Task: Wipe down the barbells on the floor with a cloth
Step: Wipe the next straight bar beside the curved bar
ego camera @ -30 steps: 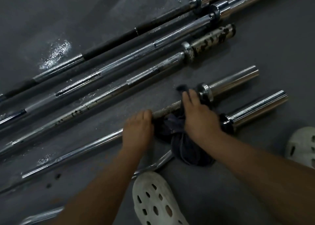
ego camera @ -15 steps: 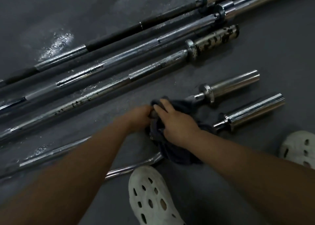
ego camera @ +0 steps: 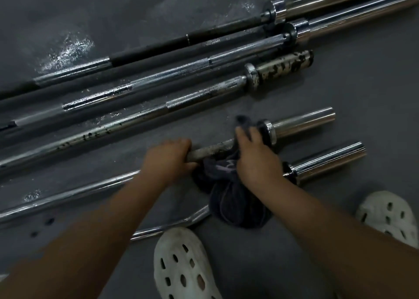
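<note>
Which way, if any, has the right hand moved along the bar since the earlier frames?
Yes. The right hand, gripping the cloth, slid along the shaft toward the collar, away from the left hand it had been beside.

cloth (ego camera: 235,199) on bar (ego camera: 213,150), between hands

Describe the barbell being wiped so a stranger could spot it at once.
On the grey floor lies a row of slanting bars. Count from the far side to the fourth barbell, nearer than the bar with the blotchy sleeve. It alone has a left hand gripping its dull shaft and a right hand holding a dark cloth by its collar.
</note>
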Demonstrator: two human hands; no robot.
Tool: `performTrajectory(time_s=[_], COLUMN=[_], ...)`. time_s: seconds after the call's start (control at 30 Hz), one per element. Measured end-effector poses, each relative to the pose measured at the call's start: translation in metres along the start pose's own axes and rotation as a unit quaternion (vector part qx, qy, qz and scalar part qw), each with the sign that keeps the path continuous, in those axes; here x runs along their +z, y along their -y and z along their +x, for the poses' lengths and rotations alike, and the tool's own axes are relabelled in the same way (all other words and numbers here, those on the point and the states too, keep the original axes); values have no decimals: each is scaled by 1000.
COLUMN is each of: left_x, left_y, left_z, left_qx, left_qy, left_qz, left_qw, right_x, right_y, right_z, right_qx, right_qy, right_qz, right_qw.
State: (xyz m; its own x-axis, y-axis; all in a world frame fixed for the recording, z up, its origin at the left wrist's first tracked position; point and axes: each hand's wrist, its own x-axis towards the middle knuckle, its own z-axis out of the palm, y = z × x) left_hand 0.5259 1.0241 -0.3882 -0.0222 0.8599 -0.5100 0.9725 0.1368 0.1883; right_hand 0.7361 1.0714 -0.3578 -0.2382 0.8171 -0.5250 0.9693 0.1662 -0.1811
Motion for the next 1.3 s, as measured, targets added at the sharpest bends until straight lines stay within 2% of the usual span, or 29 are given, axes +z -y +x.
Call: performTrajectory(time_s=[0.03, 0.1, 0.17, 0.2, 0.23, 0.27, 0.37, 0.43, 0.5, 0.63, 0.67, 0.73, 0.8, 0.87, 1.0, 1.13, 1.2, 1.3], left_x=[11, 22, 10, 2, -1, -6, 4, 17, 13, -2, -6, -11, -11, -7, 2, 5, 6, 3], left_y=[-4, -8, -2, 4, 10, 14, 18, 13, 12, 21, 24, 27, 29, 27, 17, -5, -21, -36], left_z=[-13, -20, -7, 0, 4, 3, -18, -30, -25, -5, 1, 7, 6, 4, 8, 17, 22, 23], left_qx=[2, 18, 40, 42, 37, 27, -24, -41, -53, -48, -43, -32, -28, -27, -34, -23, -15, 23], left_qy=[-62, -93, -13, 45, 65, 49, -37, -57, -33, 90, 119, 156, 153, 127, 105, 66, 40, 16], left_qz=[29, 47, 3, -10, -14, -21, -2, 36, 44, -28, -61, -121, -134, -113, -101, -97, -101, -120], left_qw=[998, 994, 999, 998, 997, 998, 999, 997, 997, 994, 990, 980, 979, 985, 989, 993, 994, 992], right_x=[4, 13, 20, 19, 15, 10, 5, 11, 23, 27, 21, 8, 4, 8, 31, 32, 25, 2], right_y=[-2, 15, 41, 48, 48, 41, 1, -2, 22, 57, 49, 19, -4, -1, 45, 34, 9, -31], right_z=[-5, -14, -15, -12, -7, -1, 3, -8, -16, -6, 0, 7, 7, -1, -13, -6, -3, 4], right_qx=[26, -9, -119, -166, -184, -163, -4, 41, 10, -149, -158, -104, -9, 23, -132, -134, -99, 25], right_qy=[-15, 9, 80, 98, 94, 79, 6, -24, -16, 49, 56, 48, 6, -14, 21, -10, -19, -58], right_qz=[-24, -22, 16, 27, 33, 38, 47, 15, 8, 6, -3, 2, 17, 15, 12, 13, 24, 83], right_qw=[999, 1000, 990, 981, 978, 983, 999, 999, 1000, 988, 986, 993, 1000, 1000, 991, 991, 995, 995])
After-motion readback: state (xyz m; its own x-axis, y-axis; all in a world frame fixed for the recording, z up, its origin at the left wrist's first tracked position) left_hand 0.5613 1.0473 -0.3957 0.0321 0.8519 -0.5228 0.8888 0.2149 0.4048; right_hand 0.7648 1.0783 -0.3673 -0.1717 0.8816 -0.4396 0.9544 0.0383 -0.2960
